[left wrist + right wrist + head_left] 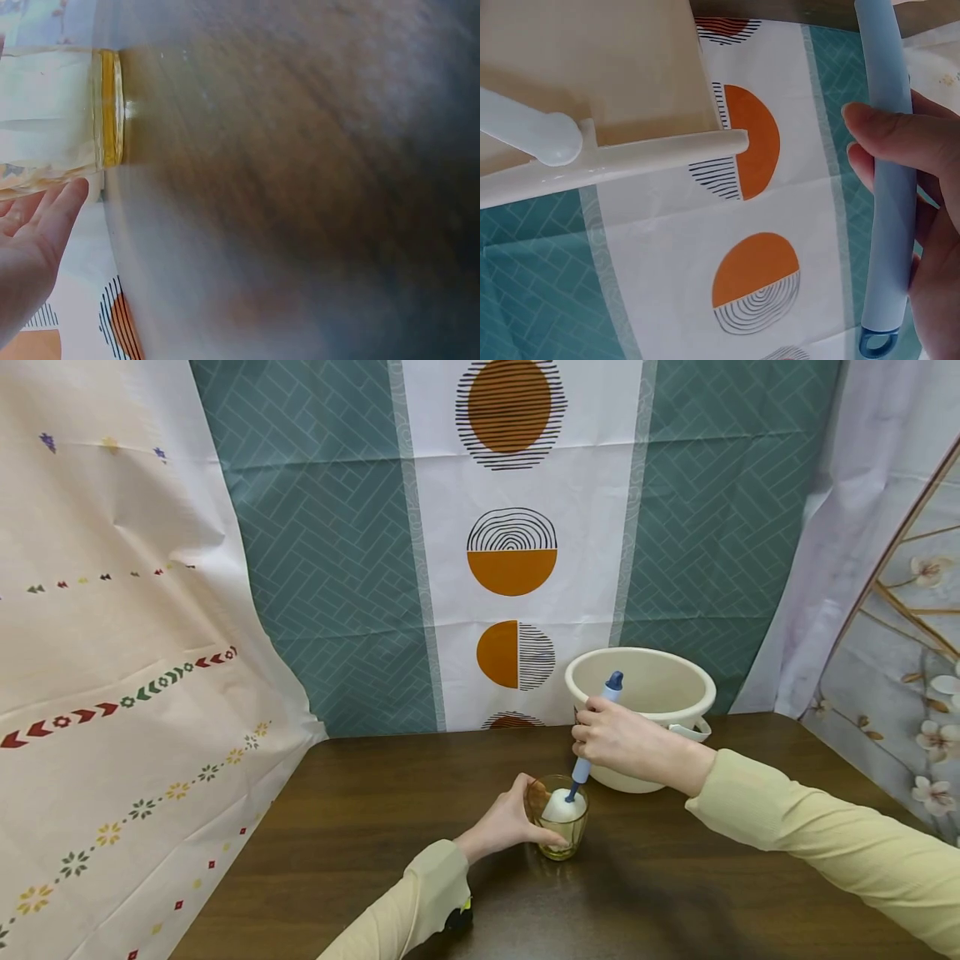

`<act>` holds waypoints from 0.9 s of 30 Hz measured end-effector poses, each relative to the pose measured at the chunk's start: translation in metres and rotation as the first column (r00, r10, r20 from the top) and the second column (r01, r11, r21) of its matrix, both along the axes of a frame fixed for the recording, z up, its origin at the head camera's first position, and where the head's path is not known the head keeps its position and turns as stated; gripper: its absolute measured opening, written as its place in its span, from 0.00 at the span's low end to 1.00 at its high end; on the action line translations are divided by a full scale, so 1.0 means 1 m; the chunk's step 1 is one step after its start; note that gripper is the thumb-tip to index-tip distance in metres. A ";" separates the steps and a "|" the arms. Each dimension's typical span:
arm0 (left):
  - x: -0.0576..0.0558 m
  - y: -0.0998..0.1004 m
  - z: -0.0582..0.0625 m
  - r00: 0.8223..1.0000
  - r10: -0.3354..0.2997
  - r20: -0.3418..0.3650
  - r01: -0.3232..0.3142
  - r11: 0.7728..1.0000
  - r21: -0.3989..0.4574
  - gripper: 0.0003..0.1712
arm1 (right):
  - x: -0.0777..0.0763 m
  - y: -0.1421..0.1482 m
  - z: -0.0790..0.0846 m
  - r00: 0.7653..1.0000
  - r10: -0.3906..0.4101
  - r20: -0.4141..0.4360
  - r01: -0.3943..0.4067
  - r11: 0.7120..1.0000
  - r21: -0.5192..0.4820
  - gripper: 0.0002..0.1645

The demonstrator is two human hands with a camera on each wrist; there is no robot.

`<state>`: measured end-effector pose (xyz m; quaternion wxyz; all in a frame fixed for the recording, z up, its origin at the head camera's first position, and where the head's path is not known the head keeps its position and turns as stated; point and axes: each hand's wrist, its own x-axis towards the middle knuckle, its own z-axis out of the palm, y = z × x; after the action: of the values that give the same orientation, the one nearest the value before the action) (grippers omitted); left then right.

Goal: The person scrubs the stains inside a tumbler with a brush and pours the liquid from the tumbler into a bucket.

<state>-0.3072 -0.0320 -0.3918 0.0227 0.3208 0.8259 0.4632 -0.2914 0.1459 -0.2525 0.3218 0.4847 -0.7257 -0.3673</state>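
Note:
An amber glass (564, 845) stands on the dark table, its ribbed side and rim showing in the head view. My left hand (510, 818) grips it from the left, thumb on the near side and fingers around the far side. Sideways in the left wrist view, the glass (111, 109) has fingertips right at its wall. A bottle brush (582, 770) with a light blue handle slants down into the glass, its white sponge head (564, 807) inside. My right hand (633, 739) holds the handle around its middle; in the right wrist view the brush handle (892, 225) ends in a dark blue hanging loop.
A cream bucket (622, 780) with a white handle (692, 732) stands just behind the right hand. Patterned curtains (337, 610) hang along the back and both sides of the brown wooden table (360, 810). Near the left sleeve lies a small black and yellow object (459, 917).

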 end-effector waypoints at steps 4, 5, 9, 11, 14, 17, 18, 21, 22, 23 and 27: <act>-0.009 0.000 -0.010 1.000 0.008 -0.005 -0.009 1.000 -0.020 0.40 | -0.001 0.003 0.000 1.000 0.021 0.011 -0.021 1.000 -0.010 0.09; -0.011 0.000 -0.013 1.000 0.011 -0.007 -0.011 1.000 -0.025 0.40 | -0.001 0.003 0.000 1.000 0.025 0.012 -0.025 1.000 -0.013 0.09; -0.014 0.000 -0.016 1.000 0.024 -0.021 -0.025 0.999 -0.039 0.40 | -0.002 0.004 0.000 0.999 0.030 0.017 -0.030 0.999 -0.021 0.09; -0.014 0.000 -0.017 0.999 0.024 -0.024 -0.025 0.999 -0.038 0.40 | -0.002 0.005 0.000 0.999 0.026 0.021 -0.026 0.999 -0.022 0.09; -0.014 0.000 -0.017 1.000 0.021 -0.023 -0.021 0.999 -0.030 0.40 | -0.003 0.005 0.000 0.999 0.026 0.027 -0.025 0.999 -0.030 0.10; -0.014 0.000 -0.017 0.999 0.021 -0.024 -0.022 0.999 -0.026 0.40 | -0.003 0.005 0.001 0.999 0.037 0.036 -0.035 0.998 -0.048 0.09; -0.014 0.000 -0.017 0.999 0.022 -0.026 -0.023 0.999 -0.026 0.40 | -0.004 0.005 0.001 0.999 0.041 0.032 -0.039 0.998 -0.052 0.09; -0.014 0.001 -0.017 0.999 0.023 -0.033 -0.024 0.999 -0.029 0.40 | -0.004 0.005 0.002 0.998 0.051 0.031 -0.049 0.997 -0.063 0.09; -0.014 0.001 -0.017 0.999 0.022 -0.034 -0.023 0.999 -0.029 0.40 | -0.004 0.004 0.003 0.998 0.050 0.031 -0.048 0.997 -0.063 0.09; -0.014 0.001 -0.016 0.999 0.021 -0.033 -0.022 0.999 -0.029 0.40 | -0.004 0.004 0.003 0.998 0.048 0.029 -0.047 0.997 -0.062 0.09; -0.015 0.001 -0.016 0.999 0.021 -0.031 -0.022 0.999 -0.028 0.40 | 0.000 0.001 0.010 0.999 0.043 0.032 -0.040 0.996 -0.079 0.08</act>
<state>-0.3223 -0.0310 -0.4078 0.0096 0.3183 0.8360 0.4469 -0.2915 0.1473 -0.2427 0.3359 0.4927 -0.7347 -0.3234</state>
